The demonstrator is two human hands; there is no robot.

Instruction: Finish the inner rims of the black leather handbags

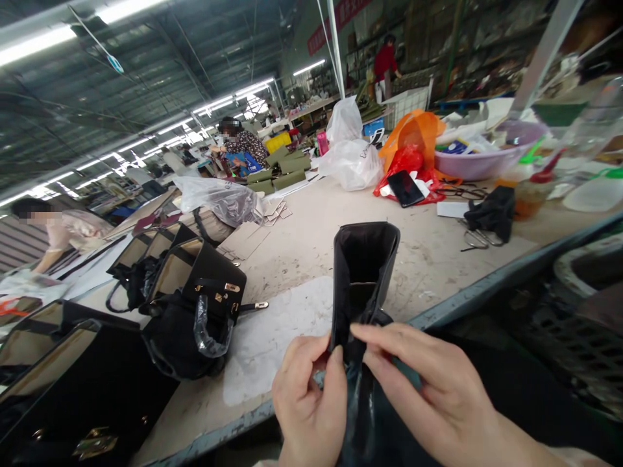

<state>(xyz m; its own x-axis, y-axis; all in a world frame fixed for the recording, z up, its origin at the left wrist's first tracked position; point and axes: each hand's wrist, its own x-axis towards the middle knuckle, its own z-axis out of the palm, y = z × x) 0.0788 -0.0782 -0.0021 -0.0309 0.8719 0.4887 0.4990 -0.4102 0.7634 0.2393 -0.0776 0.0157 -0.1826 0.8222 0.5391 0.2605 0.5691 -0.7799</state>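
Observation:
A black handbag [392, 259] stands at the table's near edge, its mouth turned up toward me so that the dark lining shows. My left hand [311, 395] pinches the bag's near left rim between thumb and fingers. On the right, my right hand [428, 383] has thumb and fingertips closed on the bag's near edge by the lining. A dark strap-like piece with a shine hangs below, between both hands. What exactly the right fingertips grip is partly hidden.
Several black handbags [204, 279] with gold hardware crowd the table's left side. Beyond the bag lie a phone [405, 189], white plastic bags [350, 162] and a purple basin [474, 165]. Black scissors [479, 239] rest at right. A metal edge [448, 312] borders the table. Other people work farther back.

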